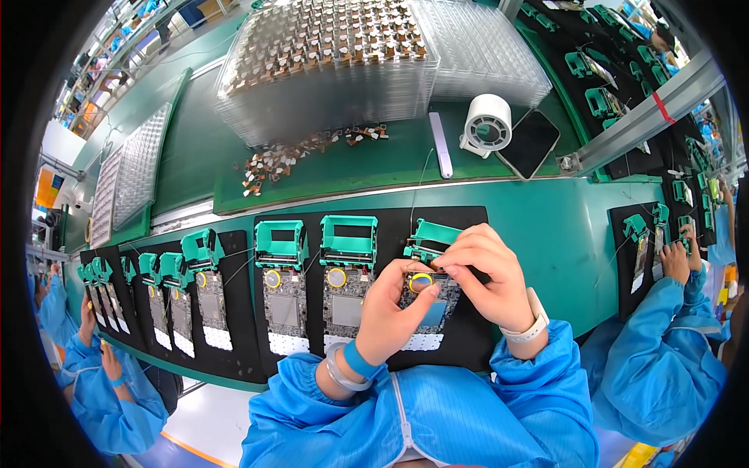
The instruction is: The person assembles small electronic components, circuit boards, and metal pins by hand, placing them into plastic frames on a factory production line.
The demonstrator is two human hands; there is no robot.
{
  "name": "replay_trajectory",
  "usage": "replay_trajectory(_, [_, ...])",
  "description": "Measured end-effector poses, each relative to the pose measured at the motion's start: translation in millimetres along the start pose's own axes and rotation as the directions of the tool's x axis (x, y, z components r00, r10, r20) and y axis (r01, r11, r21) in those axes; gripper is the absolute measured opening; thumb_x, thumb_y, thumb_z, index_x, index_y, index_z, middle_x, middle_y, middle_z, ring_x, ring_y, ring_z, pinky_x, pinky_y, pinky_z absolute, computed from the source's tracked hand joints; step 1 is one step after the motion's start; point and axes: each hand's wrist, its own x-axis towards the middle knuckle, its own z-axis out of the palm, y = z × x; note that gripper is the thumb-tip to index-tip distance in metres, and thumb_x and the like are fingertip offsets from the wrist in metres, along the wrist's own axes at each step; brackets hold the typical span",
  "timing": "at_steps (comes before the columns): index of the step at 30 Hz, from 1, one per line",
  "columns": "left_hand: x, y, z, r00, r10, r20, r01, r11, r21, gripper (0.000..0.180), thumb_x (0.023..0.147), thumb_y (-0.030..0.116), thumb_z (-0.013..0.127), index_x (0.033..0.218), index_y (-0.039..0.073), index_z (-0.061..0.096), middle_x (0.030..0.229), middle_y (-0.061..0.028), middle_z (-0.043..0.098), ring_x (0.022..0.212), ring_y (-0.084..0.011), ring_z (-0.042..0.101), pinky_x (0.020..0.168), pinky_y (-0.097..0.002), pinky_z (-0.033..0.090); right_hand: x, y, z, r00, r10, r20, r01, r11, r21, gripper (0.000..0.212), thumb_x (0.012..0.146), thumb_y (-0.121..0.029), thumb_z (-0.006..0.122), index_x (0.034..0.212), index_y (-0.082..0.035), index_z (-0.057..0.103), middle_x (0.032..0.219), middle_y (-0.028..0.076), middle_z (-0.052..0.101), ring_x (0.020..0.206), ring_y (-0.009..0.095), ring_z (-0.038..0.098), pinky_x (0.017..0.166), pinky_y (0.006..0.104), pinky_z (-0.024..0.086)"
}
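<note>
A circuit board (447,315) with a round yellow-rimmed part (420,281) lies in front of me on a black mat. My left hand (396,306) grips this board at its left side, thumb near the round part. A green plastic frame (434,235) sits tilted at the board's far end. Over the joint between frame and board, my right hand (491,274) has its fingertips pinched together; whatever lies between them is hidden. Just left are two similar boards (345,305) with green frames (349,239), untouched.
Beyond the bench edge stand stacked clear trays (328,86) of small parts, with loose parts (269,165) before them. A lilac stick (441,145), a white roll (488,123) and a phone (530,144) lie farther right. Co-workers (655,335) sit on both sides, and a metal post (647,109) slants at right.
</note>
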Motion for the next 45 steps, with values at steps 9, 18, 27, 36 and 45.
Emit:
replay_trajectory(9, [-1,6,2,1.0,0.025,-0.002,-0.025,0.999,0.025,0.02,0.085,-0.001,0.062,0.103,0.001,0.052,0.096,-0.002,0.056,0.089,-0.0058,0.052,0.079,-0.0205,0.043,0,-1,-4,0.998,0.032,0.062,-0.037,0.995,0.089,0.019,0.076,0.003,0.065,0.093,-0.005,0.067,0.086,0.006,0.064,0.087,0.024,0.055,0.082,0.0347,0.044])
replay_trajectory(18, [-5,-6,8,0.987,0.095,-0.127,-0.092,0.995,0.022,0.017,0.084,-0.002,0.064,0.097,0.001,0.054,0.094,-0.0047,0.06,0.084,-0.0065,0.055,0.073,-0.0196,0.045,-11,0,7,0.979,0.168,0.116,-0.197,0.927,0.319,0.031,0.073,0.01,0.058,0.101,-0.003,0.054,0.091,0.006,0.056,0.097,0.021,0.05,0.089,0.0328,0.038])
replay_trajectory(27, [-7,-3,1,0.994,0.099,-0.05,-0.094,0.991,0.1,0.02,0.085,-0.005,0.06,0.102,0.0,0.051,0.096,-0.0041,0.058,0.086,-0.0062,0.055,0.075,-0.0202,0.044,-10,1,7,0.974,0.184,0.13,-0.22,0.901,0.375,0.03,0.072,0.011,0.059,0.097,-0.004,0.055,0.091,0.007,0.056,0.095,0.022,0.052,0.088,0.0352,0.039])
replay_trajectory(36, [-3,-3,-3,1.0,-0.016,-0.007,0.018,0.957,0.29,0.041,0.088,0.008,0.062,0.121,0.001,0.039,0.097,-0.0077,0.056,0.085,-0.0118,0.055,0.077,-0.0262,0.047,0,3,4,0.991,0.131,-0.019,-0.132,0.987,-0.094,0.043,0.072,-0.005,0.069,0.113,-0.004,0.056,0.124,0.014,0.051,0.117,0.031,0.046,0.1,0.0396,0.036])
replay_trajectory(45, [-73,78,-115,0.847,0.357,-0.394,-0.108,0.84,0.531,0.02,0.085,-0.001,0.06,0.105,0.002,0.059,0.098,-0.0108,0.063,0.081,-0.0173,0.062,0.068,-0.0266,0.049,-9,20,14,0.986,0.154,-0.06,-0.163,0.97,-0.183,0.05,0.06,0.0,0.077,0.106,-0.005,0.057,0.124,0.013,0.051,0.114,0.032,0.05,0.095,0.0393,0.04])
